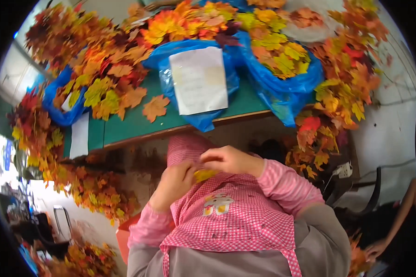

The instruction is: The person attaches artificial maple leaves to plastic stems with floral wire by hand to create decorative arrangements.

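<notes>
Both hands are over my lap, close together in front of the pink checked apron [245,226]. My left hand [173,182] is closed, its fingers pinching a yellow artificial maple leaf [204,175] that shows partly below the fingertips. My right hand [234,161] reaches across from the right with curled fingers, their tips next to the left fingertips. What the right fingers grip, if anything, is hidden.
The green table [138,122] ahead bears heaps of orange, red and yellow leaves [180,23]. A white paper sheet [199,81] lies on a blue plastic bag [166,62]. Another blue bag [282,90] holds yellow leaves. At lower right is another person's arm [404,212].
</notes>
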`<state>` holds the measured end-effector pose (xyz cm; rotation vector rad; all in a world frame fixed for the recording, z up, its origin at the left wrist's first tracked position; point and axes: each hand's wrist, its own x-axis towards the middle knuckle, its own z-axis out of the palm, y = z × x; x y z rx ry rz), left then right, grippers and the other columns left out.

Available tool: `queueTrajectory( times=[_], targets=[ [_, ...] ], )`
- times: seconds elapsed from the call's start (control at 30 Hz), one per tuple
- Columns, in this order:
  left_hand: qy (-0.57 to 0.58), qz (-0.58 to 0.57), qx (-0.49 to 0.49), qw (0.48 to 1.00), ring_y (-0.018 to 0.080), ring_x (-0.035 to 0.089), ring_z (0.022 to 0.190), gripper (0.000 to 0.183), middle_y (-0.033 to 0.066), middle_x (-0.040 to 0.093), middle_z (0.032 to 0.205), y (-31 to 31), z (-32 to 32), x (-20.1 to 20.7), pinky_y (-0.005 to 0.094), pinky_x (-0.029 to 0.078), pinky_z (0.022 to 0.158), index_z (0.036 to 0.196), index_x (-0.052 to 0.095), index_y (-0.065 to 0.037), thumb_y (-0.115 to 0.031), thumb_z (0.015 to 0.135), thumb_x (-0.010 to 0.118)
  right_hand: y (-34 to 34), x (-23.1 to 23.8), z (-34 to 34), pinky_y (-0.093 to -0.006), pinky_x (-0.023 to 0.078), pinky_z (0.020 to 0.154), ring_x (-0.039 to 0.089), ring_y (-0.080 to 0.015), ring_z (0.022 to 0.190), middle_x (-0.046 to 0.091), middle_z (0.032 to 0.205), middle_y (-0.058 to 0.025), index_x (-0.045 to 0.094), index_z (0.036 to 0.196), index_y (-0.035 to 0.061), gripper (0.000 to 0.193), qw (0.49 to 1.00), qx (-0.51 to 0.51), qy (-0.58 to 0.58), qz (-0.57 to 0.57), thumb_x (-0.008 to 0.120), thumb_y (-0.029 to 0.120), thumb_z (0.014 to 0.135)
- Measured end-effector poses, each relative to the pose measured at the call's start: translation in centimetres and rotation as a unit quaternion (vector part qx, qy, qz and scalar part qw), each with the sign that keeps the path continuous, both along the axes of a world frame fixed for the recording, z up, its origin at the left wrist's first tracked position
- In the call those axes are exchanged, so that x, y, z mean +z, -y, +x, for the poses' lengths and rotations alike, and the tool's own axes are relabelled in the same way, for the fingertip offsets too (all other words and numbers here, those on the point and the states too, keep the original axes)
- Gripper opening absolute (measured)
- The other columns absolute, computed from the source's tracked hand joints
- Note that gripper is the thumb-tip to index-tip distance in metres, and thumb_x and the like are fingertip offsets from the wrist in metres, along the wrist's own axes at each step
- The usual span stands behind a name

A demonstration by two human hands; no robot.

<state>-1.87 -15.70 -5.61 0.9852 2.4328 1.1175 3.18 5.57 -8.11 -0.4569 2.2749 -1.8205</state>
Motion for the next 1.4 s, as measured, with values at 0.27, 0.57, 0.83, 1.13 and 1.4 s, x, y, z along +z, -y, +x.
queueTrajectory(
  times=[0.27,0.57,0.83,1.13,1.4],
  targets=[
    [-0.106,0.169,0.145,0.969,0.0332,0.067,0.077,0.013,0.0153,0.066,0.089,-5.8,1.4,-2.9,0.0384,0.053,0.064,0.099,0.065,-0.003,-0.006,0.086,0.062,-2.0,1.1,-0.6,-0.0246,0.048,0.061,0.059,-0.0080,0.067,0.064,0.073,-0.0055,0.064,0.097,-0.0019,0.013,0.977,-0.202,-0.016,0.064,0.061,0.009,0.091],
    [-0.058,0.172,0.143,0.973,0.0344,0.067,0.077,0.014,0.0157,0.068,0.088,-5.5,0.9,-3.6,0.0370,0.054,0.067,0.098,0.067,-0.004,-0.005,0.085,0.063,-1.9,-0.9,-0.7,-0.0281,0.050,0.067,0.062,-0.0140,0.072,0.066,0.081,-0.0067,0.064,0.099,0.0016,0.013,0.983,-0.170,-0.038,0.055,0.062,0.011,0.090],
    [-0.096,-0.170,0.113,0.974,0.0370,0.066,0.072,0.014,0.0181,0.068,0.078,-3.2,-3.0,-9.0,0.0462,0.052,0.063,0.091,0.066,-0.006,-0.015,0.087,0.057,-10.7,6.0,-0.6,-0.0281,0.050,0.070,0.062,-0.0153,0.074,0.067,0.084,-0.0050,0.067,0.098,0.0043,0.017,0.948,-0.241,-0.070,0.195,0.064,0.018,0.088],
    [-0.097,-0.028,0.111,0.989,0.0371,0.065,0.072,0.010,0.0175,0.066,0.080,-2.4,-3.2,-10.6,0.0454,0.050,0.062,0.094,0.063,-0.006,-0.013,0.089,0.057,-27.4,6.0,-9.8,-0.0404,0.052,0.077,0.066,-0.0300,0.087,0.070,0.095,-0.0106,0.069,0.100,0.0076,0.020,0.777,-0.449,-0.212,0.388,0.054,0.015,0.090],
    [-0.078,0.033,0.149,0.985,0.0348,0.066,0.070,0.011,0.0156,0.067,0.079,-1.5,-3.3,-11.6,0.0430,0.051,0.061,0.097,0.064,-0.007,-0.012,0.089,0.058,-32.3,6.2,-12.0,-0.0467,0.051,0.078,0.064,-0.0357,0.094,0.069,0.095,-0.0165,0.072,0.089,0.0124,0.020,0.748,-0.293,-0.008,0.595,0.055,0.011,0.078]
  ],
)
